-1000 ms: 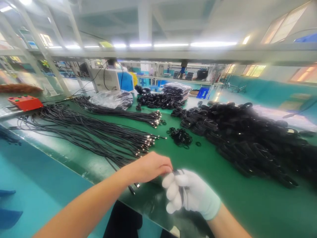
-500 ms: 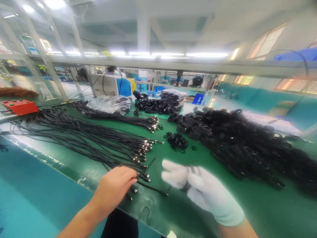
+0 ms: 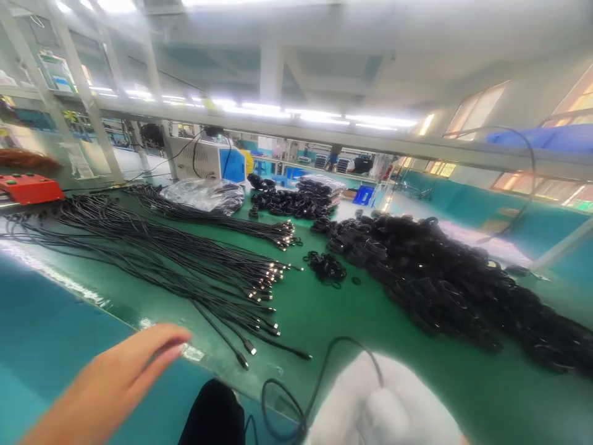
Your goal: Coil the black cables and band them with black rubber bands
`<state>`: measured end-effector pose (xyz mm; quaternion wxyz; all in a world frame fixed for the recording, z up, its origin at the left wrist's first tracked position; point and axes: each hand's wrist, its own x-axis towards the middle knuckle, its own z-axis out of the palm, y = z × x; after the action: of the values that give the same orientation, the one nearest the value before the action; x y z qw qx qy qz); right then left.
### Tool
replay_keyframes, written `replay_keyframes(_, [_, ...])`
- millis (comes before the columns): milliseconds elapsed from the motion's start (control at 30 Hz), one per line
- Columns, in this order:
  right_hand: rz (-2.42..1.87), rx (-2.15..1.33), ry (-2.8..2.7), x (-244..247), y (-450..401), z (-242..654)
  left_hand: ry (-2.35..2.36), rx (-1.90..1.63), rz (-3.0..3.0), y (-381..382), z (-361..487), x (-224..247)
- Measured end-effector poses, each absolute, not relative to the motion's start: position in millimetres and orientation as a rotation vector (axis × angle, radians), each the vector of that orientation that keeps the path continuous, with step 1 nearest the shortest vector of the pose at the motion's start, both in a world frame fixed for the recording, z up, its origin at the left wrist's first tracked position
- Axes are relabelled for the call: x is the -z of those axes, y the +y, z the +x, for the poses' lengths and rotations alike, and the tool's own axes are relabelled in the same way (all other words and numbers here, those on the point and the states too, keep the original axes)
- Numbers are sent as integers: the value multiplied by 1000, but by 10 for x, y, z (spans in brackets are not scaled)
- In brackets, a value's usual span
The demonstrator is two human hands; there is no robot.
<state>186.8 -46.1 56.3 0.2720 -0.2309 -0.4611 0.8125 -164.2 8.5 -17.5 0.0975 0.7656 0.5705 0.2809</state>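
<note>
White-gloved right hand drops lower now, fingers curled on a thin, looping black cable, near-right of the spread of long, black, metal-tipped cables! Bare left hand, at the spread's tips half a second ago, sits pulled back near-left, slightly parted, nothing visible inside.

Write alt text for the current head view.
A white-gloved right hand holds a looping black cable by a green table; the bare left hand appears empty. Long black cables lie left, a heap of black coils right.
</note>
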Motion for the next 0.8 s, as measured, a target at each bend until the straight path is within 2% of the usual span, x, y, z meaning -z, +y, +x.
replay_keyframes(100, [-502, -2306, -1096, -432, -447, 1677, 1069, -862, 2176, 182, -698, -353])
replay_keyframes(200, [-455, -2382, -892, -253, -468, 1680, 559, -617, 2057, 214, -38, -512])
replay_keyframes(433, [-393, -2482, -770, -40, -506, 1891, 571, -461, 2468, 286, 296, -634])
replay_keyframes(600, [-267, -2332, -666, -32, -395, 1823, 584, -366, 2404, 433, 312, -707])
replay_keyframes(800, [-346, -2368, -661, 87, -241, 1778, 686, -281, 2392, 580, 325, -728])
